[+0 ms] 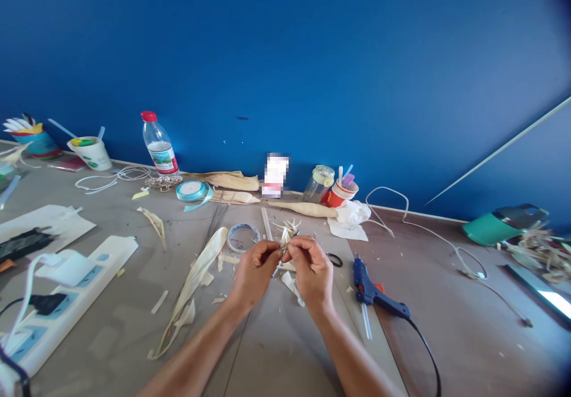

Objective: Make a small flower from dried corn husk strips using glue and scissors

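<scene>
At the middle of the table my left hand (255, 268) and my right hand (313, 269) meet, thumbs and fingertips pinched together. Between them is a small bunch of dried husk strips (286, 230), its pale pointed ends spreading out above the fingers. The lower part of the bunch is hidden by my fingertips. Loose husk scraps (292, 287) lie under the hands. A long dried husk (203, 266) stretches out left of my left hand, near a ring of coiled wire (243, 238). Right of my right hand rests a blue glue gun (372, 290) with a clear glue stick in it.
A white power strip (104, 272) with plugs occupies the left. Along the blue wall stand a water bottle (160, 147), a lidded jar (319, 183) and red paper cups (341, 194). A ribbon roll (193, 191) lies nearby. Cables (439, 242) and a green container (495, 226) are at right.
</scene>
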`<state>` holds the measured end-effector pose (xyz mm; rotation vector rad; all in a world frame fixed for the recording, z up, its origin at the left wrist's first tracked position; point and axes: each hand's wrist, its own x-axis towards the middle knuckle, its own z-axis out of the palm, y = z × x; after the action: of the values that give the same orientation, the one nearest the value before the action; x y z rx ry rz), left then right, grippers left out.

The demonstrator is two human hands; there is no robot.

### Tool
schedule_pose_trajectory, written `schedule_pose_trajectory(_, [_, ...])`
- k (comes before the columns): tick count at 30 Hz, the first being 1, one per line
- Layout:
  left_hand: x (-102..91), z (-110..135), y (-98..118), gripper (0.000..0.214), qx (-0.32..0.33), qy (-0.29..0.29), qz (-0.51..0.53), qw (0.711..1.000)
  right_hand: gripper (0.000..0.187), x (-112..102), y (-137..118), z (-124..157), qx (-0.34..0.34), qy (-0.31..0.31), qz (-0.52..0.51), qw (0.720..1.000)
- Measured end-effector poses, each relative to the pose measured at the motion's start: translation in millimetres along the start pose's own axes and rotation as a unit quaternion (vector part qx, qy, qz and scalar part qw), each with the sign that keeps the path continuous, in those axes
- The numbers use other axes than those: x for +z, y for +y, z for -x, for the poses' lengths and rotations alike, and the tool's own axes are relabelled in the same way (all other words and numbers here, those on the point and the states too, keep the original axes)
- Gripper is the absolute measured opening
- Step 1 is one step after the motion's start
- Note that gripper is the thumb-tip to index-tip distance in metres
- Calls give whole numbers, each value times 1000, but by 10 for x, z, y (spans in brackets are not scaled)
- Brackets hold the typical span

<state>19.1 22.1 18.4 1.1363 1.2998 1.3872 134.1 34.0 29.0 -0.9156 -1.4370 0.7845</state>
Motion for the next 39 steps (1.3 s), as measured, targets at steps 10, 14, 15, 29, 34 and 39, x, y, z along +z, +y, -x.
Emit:
schedule_pose_trajectory(10, [6,19,38,13,25,23,-55,998,9,-21,59,35,-33,16,65,997])
schedule_pose_trajectory(14, [3,28,45,14,34,30,-72,996,10,-13,-17,54,-103,11,98,990])
schedule_pose_trajectory(15, [3,29,40,15,37,32,-74,996,12,-8,-37,62,-123,10,106,987])
schedule_pose_trajectory(29, [-5,51,-24,18,121,31,-90,988,36,0,-2,181,-304,-19,192,933])
schedule_pose_trajectory(34, [-31,17,-1,18,95,59,-84,990,37,-31,-20,240,-347,-54,205,914])
schedule_pose_trajectory(39, [-75,-41,-4,21,58,38,-2,998,28,-80,-26,249,-265,-32,127,955])
